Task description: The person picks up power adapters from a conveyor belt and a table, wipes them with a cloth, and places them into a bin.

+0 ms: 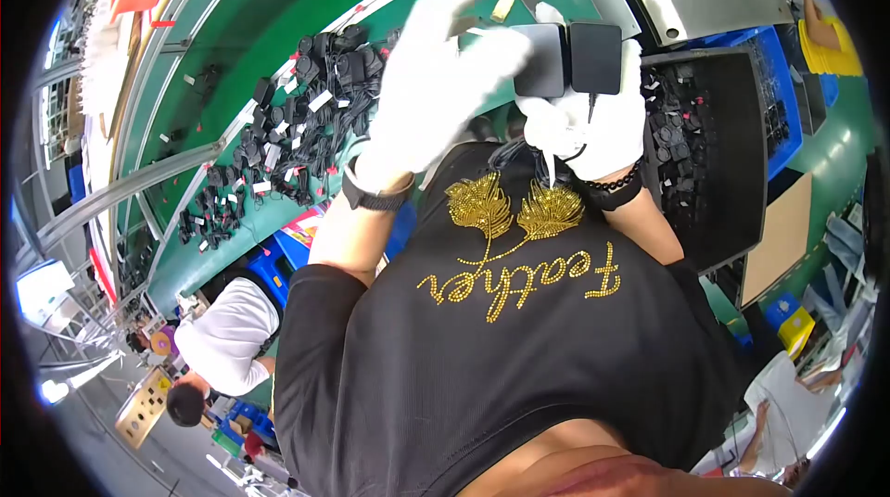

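Both my hands wear white gloves. My right hand (593, 131) is closed on two black, flat, square-cornered power adapters, the left one (540, 61) and the right one (595, 57), set side by side with a narrow gap. A thin black cable runs down from the right adapter over the glove, and looped black cable gathers below the palm. My left hand (440, 70) is to the left, fingers apart; one fingertip reaches the left adapter's edge. Whether it presses on the adapter, I cannot tell.
A heap of black adapters with cables and white tags (297, 117) lies on the green bench (232, 43) at left. To the right stands a black bin (732, 154) of similar parts, beside a blue crate (788, 98). A metal rail (139, 186) crosses at left. Other people (227, 335) sit nearby.
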{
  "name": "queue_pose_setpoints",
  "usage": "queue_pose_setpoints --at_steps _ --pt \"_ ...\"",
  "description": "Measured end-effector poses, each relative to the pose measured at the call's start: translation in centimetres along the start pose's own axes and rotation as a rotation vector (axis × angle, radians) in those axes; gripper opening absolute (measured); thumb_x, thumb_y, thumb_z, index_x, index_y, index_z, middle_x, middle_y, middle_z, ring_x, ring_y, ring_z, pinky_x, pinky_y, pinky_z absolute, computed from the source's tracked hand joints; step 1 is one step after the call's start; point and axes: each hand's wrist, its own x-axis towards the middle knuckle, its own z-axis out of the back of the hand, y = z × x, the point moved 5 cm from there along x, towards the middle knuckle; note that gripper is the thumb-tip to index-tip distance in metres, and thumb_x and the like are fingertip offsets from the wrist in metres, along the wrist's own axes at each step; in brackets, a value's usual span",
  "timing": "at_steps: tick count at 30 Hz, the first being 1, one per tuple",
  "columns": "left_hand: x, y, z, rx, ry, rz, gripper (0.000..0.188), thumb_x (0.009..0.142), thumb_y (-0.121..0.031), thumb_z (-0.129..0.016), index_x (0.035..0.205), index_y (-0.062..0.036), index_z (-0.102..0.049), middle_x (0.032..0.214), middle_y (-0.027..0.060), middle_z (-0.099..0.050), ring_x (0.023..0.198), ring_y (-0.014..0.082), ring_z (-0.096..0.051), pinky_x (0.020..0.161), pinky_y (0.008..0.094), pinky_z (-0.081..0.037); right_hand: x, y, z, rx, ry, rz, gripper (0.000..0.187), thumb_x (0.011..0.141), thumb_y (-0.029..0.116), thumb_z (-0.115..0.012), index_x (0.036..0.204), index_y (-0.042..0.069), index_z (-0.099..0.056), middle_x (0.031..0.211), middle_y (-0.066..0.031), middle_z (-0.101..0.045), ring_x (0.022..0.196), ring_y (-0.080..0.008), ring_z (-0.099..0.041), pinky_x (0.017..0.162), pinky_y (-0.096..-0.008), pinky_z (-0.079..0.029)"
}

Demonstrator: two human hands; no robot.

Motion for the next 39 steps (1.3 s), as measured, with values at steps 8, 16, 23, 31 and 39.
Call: queue_pose_setpoints --at_steps 8,16,23,31,39 --pt "3.9 1.0 -7.8 0.238 0.454 0.042 0.048 0.077 -0.028 -0.073 0.117 -0.0031 -0.062 0.117 0.0133 -0.064 0.103 0.0241 -0.064 0.095 0.0334 -0.047 -2.7 1.1 3.0 0.072 -0.05 0.022 0.081 0.09 0.074 -0.025 0.126 0.006 -0.049 0.096 -0.0166 -0.061 0.054 -0.0207 -0.053 0.041 -0.0278 -0.04" --pt "3.1 1.8 -11.2 0.332 0.354 -0.338 0.035 0.09 -0.019 -0.056 0.121 -0.0016 -0.055 0.119 0.0134 -0.06 0.11 0.0241 -0.059 0.098 0.0348 -0.044 -5.2 4.2 3.7 -0.312 -0.2 0.083 0.061 0.096 0.061 -0.027 0.099 0.011 -0.061 0.059 -0.0093 -0.053 0.042 -0.0124 -0.041 0.042 -0.0266 -0.039" --pt "1.0 3.0 -13.8 -0.309 0.189 0.262 0.044 0.086 -0.015 -0.064 0.126 -0.0031 -0.05 0.116 0.0099 -0.059 0.097 0.0188 -0.061 0.087 0.0321 -0.049 -6.1 5.4 4.9 -0.051 0.038 0.155 0.051 0.102 0.046 -0.017 0.12 0.007 -0.045 0.1 -0.0129 -0.058 0.058 -0.0143 -0.05 0.048 -0.0249 -0.044" --pt "2.5 2.6 -14.5 0.066 -0.027 0.003 0.037 0.1 -0.026 -0.042 0.097 0.0009 -0.067 0.093 0.0108 -0.069 0.084 0.0192 -0.064 0.078 0.0315 -0.049 -7.4 6.0 3.2 0.064 -0.184 0.027 0.059 0.094 0.056 -0.032 0.114 0.004 -0.051 0.086 -0.0111 -0.058 0.056 -0.0165 -0.048 0.056 -0.0271 -0.04" --pt "3.3 -1.1 -16.7 0.519 0.332 -0.088 0.069 0.069 -0.031 -0.081 0.128 -0.0056 -0.055 0.121 0.011 -0.061 0.106 0.0188 -0.061 0.09 0.0308 -0.05 -8.1 6.1 4.6 0.193 -0.124 -0.092 0.077 0.086 0.076 -0.036 0.107 0.004 -0.051 0.073 -0.0113 -0.057 0.041 -0.0164 -0.044 0.033 -0.0241 -0.031"
